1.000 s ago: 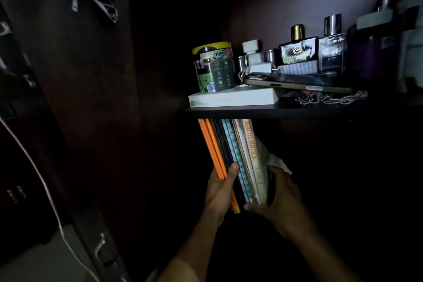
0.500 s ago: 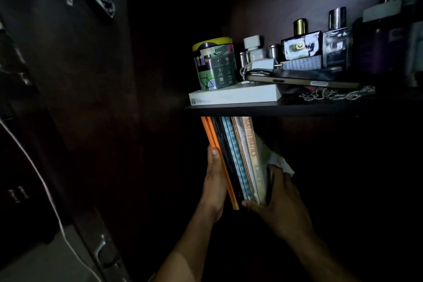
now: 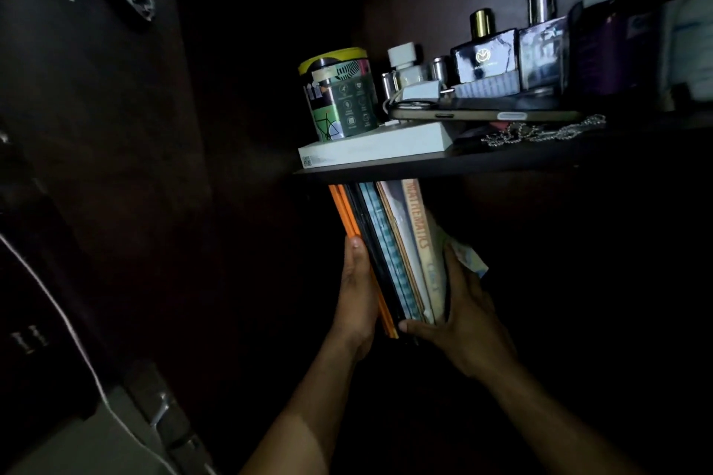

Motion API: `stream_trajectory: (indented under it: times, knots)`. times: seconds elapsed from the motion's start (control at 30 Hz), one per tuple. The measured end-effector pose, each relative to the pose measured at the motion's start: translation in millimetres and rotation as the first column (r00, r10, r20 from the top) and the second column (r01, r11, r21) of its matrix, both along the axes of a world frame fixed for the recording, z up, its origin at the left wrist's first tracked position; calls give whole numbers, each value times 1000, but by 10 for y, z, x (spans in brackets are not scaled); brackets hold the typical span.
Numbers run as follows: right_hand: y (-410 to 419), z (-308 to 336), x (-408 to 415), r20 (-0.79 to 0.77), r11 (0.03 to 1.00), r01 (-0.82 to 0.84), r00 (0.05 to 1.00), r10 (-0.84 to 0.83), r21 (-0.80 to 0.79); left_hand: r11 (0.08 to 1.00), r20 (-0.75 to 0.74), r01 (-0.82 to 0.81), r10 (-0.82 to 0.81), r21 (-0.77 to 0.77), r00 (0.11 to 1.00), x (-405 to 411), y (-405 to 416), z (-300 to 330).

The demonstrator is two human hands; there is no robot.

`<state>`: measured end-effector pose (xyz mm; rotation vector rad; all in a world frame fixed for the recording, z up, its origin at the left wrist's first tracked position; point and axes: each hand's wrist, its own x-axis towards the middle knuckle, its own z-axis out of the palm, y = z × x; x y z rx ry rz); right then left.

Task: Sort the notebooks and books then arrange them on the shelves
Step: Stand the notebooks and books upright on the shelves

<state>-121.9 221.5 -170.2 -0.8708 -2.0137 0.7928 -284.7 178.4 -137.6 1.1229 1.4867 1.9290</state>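
Note:
A row of upright books and notebooks [image 3: 401, 243] stands in the dark compartment under the upper shelf board [image 3: 501, 162]. Orange notebooks [image 3: 345, 212] are on its left and a tan "Mathematics" book [image 3: 418, 220] on its right. My left hand [image 3: 357, 293] lies flat against the orange side with straight fingers. My right hand [image 3: 467, 316] grips the right side, thumb across the lower spines and fingers along the outer cover. A loose pale paper [image 3: 468, 258] sticks out beyond my right fingers.
On the upper shelf sit a printed tin [image 3: 339, 96], a white box [image 3: 378, 148], a phone [image 3: 486, 114], a metal chain [image 3: 540, 133] and several perfume bottles [image 3: 484, 54]. A dark cupboard wall rises at the left, with a white cable [image 3: 77, 343] hanging beside it.
My left hand has slid up the orange side, its thumb leaving the spines, and now lies flat. The right hand keeps its grip, and the books stand a little straighter.

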Motion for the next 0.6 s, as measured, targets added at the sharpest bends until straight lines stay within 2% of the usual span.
stream_trajectory:
  times: [0.1, 0.17, 0.27, 0.37, 0.5, 0.6]
  knots:
    - [-30, 26, 4, -53, 1000, -2, 999, 1, -26, 989, 119, 145, -148, 38, 982, 178, -163, 181]
    - [-20, 33, 27, -102, 998, -6, 995, -1, -63, 988, 96, 128, -135, 81, 986, 268, -204, 360]
    - [-30, 35, 55, -140, 993, -28, 990, 12, -112, 997, -16, 11, -9, 81, 1000, 257, -202, 624]
    - [-55, 64, 63, -100, 989, -54, 994, 41, -136, 997, -45, 50, -47, 60, 998, 149, -180, 672]
    - [-60, 98, 75, -185, 987, -56, 982, 27, -151, 994, -81, 106, -106, -9, 991, 120, -132, 686]
    - [-89, 115, 72, -176, 983, -54, 984, 23, -173, 991, -90, 128, -130, -32, 987, 100, -103, 666]
